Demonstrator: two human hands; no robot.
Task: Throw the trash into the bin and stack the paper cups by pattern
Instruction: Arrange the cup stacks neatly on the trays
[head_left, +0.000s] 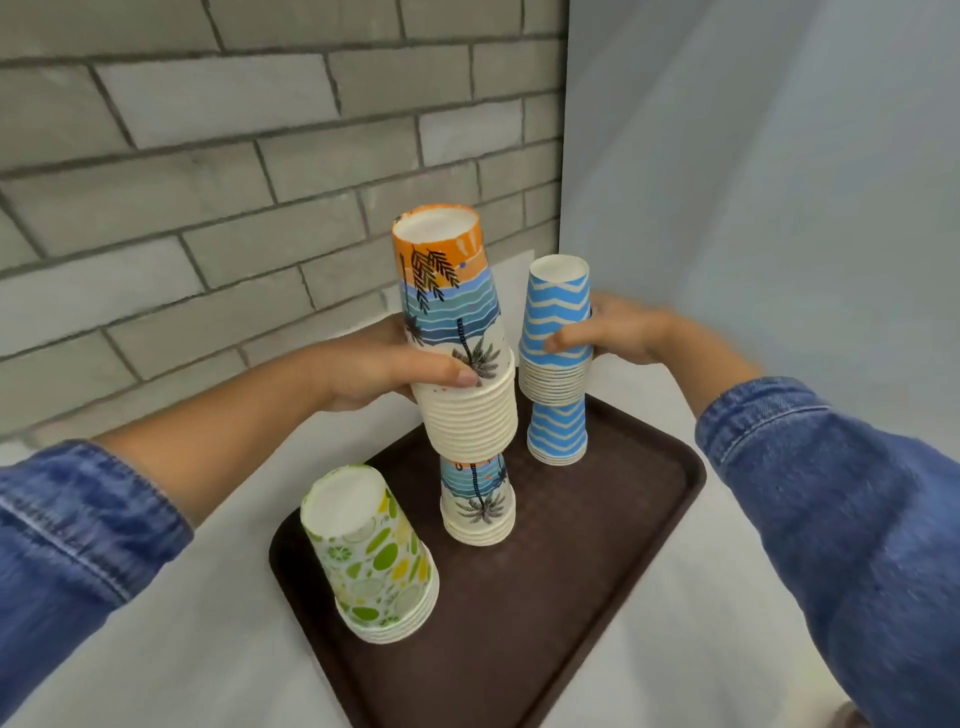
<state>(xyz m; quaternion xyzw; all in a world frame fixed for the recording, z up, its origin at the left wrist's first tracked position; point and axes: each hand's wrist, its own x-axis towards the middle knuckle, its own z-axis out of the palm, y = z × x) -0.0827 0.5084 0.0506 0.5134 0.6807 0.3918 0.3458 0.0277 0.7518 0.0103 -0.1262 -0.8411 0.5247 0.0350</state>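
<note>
Left hand (374, 369) grips the palm-print paper cup stack (452, 312), right hand (618, 332) the blue zigzag paper cup stack (556, 301); best to lower the 2 squarely

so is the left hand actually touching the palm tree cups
Touching. The head view shows the left hand wrapped round the palm tree cups, thumb across their front.

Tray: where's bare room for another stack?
Free: near-right half of the tray, between palm stack, lime stack and the right rim. Crowded: far end, where left hand holds palm cups and right hand holds blue cups above blue zigzag stack.
</note>
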